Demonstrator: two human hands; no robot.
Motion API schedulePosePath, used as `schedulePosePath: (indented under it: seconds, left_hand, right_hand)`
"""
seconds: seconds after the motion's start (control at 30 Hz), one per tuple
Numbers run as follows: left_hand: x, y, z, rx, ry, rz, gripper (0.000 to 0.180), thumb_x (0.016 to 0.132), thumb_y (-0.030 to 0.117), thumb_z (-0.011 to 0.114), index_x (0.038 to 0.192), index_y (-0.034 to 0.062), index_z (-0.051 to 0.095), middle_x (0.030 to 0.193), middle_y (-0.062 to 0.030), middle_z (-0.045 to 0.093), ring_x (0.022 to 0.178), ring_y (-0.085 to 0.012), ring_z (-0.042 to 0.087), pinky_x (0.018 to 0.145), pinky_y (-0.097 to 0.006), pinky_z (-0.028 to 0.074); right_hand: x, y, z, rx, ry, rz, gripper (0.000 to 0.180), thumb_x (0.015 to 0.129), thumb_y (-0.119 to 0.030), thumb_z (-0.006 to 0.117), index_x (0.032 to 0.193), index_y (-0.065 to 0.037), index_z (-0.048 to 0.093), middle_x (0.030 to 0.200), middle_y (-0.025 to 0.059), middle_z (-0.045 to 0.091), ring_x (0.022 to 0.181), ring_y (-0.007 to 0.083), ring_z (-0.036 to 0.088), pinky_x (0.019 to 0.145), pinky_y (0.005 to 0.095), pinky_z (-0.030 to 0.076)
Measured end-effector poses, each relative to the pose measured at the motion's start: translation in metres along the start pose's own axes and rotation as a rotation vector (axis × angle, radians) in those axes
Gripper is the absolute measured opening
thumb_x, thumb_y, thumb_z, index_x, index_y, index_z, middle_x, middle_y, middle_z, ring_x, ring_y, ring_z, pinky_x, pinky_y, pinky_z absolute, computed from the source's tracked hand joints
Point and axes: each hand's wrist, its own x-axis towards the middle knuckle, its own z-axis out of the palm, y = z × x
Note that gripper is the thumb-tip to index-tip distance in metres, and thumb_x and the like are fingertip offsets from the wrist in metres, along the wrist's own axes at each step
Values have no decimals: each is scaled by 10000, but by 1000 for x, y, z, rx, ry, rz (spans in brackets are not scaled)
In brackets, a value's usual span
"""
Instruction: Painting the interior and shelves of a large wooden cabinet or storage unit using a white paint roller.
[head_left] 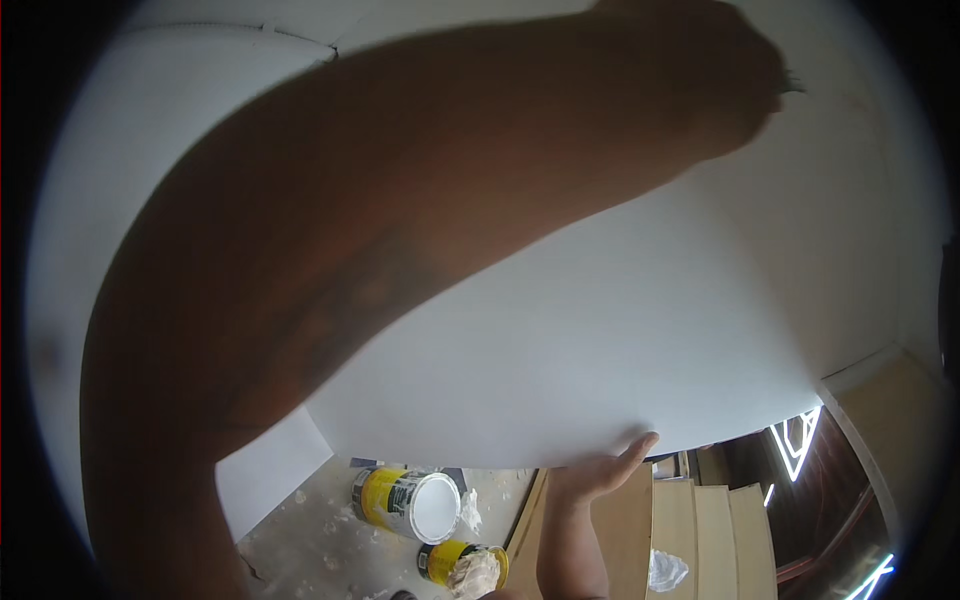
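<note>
My left arm (pixel 330 230) sweeps across from the lower left, close and dark. At its end my left hand (pixel 720 85) is closed near the upper right of a white surface. A small thin tip (pixel 793 86) pokes out past that hand; the rest of what it holds is hidden. A large white panel (pixel 600 330) fills the middle. At the panel's lower edge my right hand (pixel 600 474) grips it, thumb against the near face. The other fingers of that hand are out of sight behind the edge.
Below, on a spattered floor (pixel 320 540), stand a yellow-labelled bucket (pixel 385 495) with a white lid and a smaller yellow tub (pixel 440 562) topped with a crumpled pale cloth or plastic (pixel 474 572). Wooden boards (pixel 680 520) and bright light strips (pixel 797 450) are at lower right.
</note>
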Motion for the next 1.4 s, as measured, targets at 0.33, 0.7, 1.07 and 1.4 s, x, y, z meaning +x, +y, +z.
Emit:
schedulePosePath:
  seconds: [0.33,0.7,1.07,1.4]
  left_hand:
    - [-257,-120,97,125,-54,-603,290,984,338,638,964,56,576,677,-119,628,613,-315,636,572,-426,498]
    - [-213,-159,67,139,58,-494,355,1011,376,586,1017,22,564,709,-190,617,653,-388,623,586,-463,473]
    - [-110,-171,56,224,275,-233,445,1003,497,553,1056,59,614,624,-137,628,611,-323,665,575,-455,521]
    - [-333,-246,76,250,1,-640,395,1041,439,511,1016,47,553,635,-149,607,590,-356,623,565,-449,472]
  right_hand:
    - [14,-4,5,3,163,-125,736,972,-542,554,1467,-22,392,1483,138,399,1371,277,372,1166,437,291]
    - [8,3,-5,32,166,-33,709,1005,-500,487,1489,6,372,1538,132,370,1412,270,342,1191,444,254]
    - [11,-1,-9,20,175,-63,651,987,-505,528,1398,-6,447,1441,135,432,1348,265,397,1142,439,323]
    - [5,1,9,-20,254,-46,651,999,-485,531,1378,38,452,1417,141,433,1336,261,384,1149,431,295]
